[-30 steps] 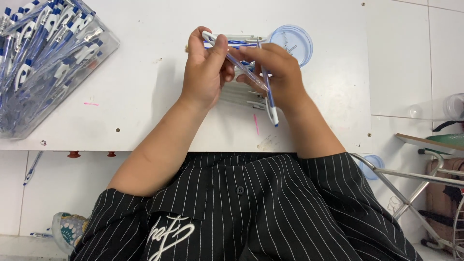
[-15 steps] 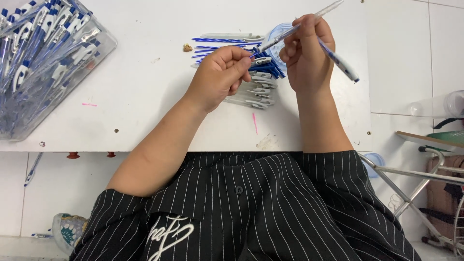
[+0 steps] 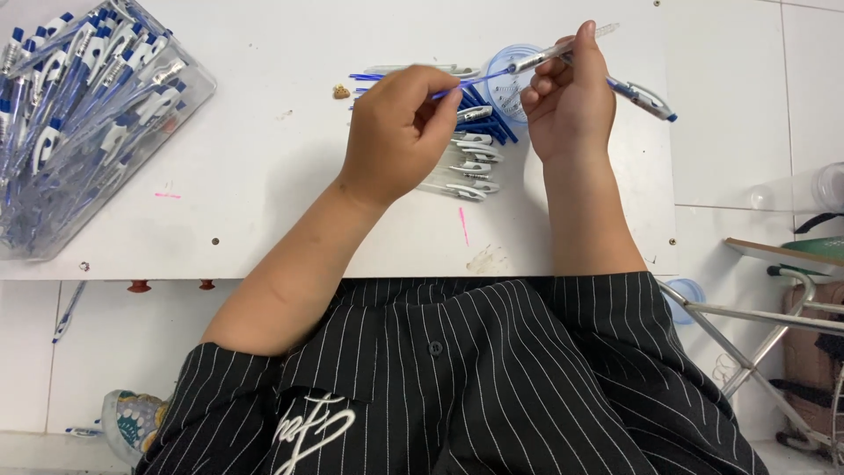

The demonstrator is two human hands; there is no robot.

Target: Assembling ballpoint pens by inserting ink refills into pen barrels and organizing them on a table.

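My left hand [image 3: 397, 132] pinches a thin blue ink refill [image 3: 475, 84] whose far end meets the clear pen barrel [image 3: 563, 51] held up by my right hand [image 3: 570, 98]. The same right hand also grips a finished blue-and-white pen [image 3: 642, 95] that sticks out to the right. Both hands hover over the white table [image 3: 264, 176]. Below them lie a row of white pen clips and parts [image 3: 470, 167] and a bundle of blue refills [image 3: 483, 119].
A clear plastic bin [image 3: 83, 123] full of blue-and-white pens sits at the table's left. A small clear round cup [image 3: 510, 84] stands behind the refills. A tiny brown bit [image 3: 340, 91] lies nearby. A metal frame [image 3: 774, 325] stands at the right; a pen [image 3: 66, 312] lies on the floor.
My hands went from close together to apart. The right hand lifted the barrel and pen up to the right, and the left hand now feeds a refill toward the barrel.
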